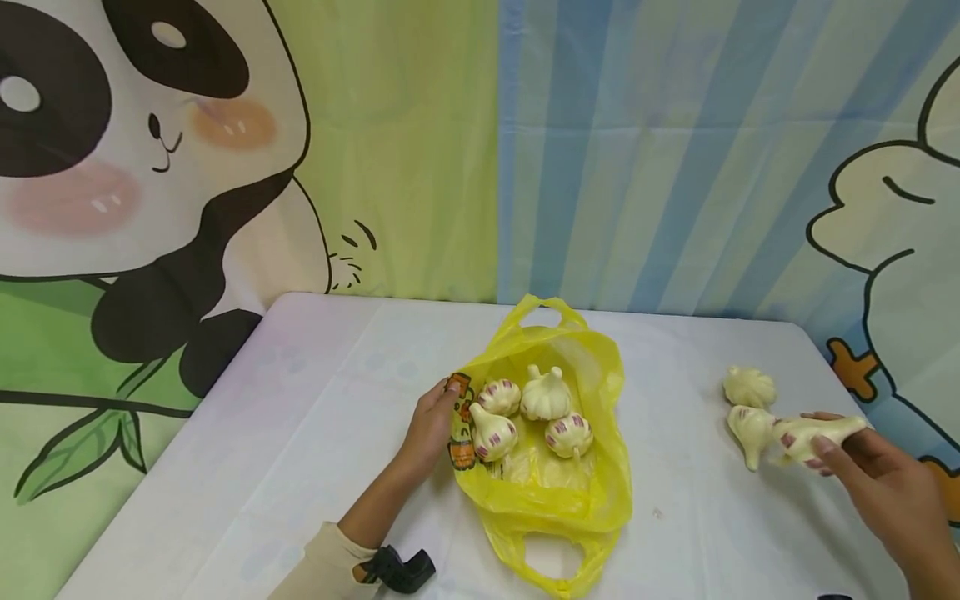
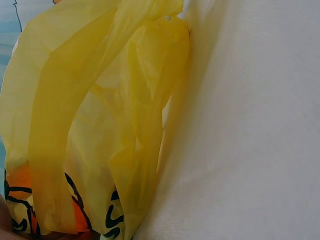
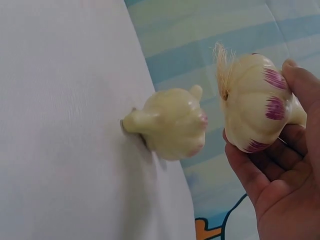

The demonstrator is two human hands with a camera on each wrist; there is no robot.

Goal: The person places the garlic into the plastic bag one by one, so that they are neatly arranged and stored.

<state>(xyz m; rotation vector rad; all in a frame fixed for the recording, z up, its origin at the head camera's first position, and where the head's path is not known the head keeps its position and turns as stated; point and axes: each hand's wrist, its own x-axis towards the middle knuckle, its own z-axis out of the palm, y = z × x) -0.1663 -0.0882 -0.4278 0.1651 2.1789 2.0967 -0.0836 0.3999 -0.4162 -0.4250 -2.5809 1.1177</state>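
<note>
A yellow plastic bag (image 1: 551,500) lies mouth-up on the table with several garlic bulbs (image 1: 546,393) inside. My left hand (image 1: 431,425) grips the bag's left rim, beside an orange printed pattern; the left wrist view shows mostly yellow film (image 2: 100,100), with the hand barely in its corner. On the right, my right hand (image 1: 888,475) holds a garlic bulb (image 1: 813,437) with purple streaks, raised above the table. In the right wrist view, thumb and fingers curl round that bulb (image 3: 257,102), its roots showing. Two more garlic bulbs (image 1: 750,387) lie on the table just left of it.
The white table (image 1: 337,467) runs back to a curtain (image 1: 637,167) with a panda print on the left and blue stripes on the right. A black strap piece (image 1: 405,571) sits at the left wrist. A small dark object (image 1: 834,597) shows at the bottom edge.
</note>
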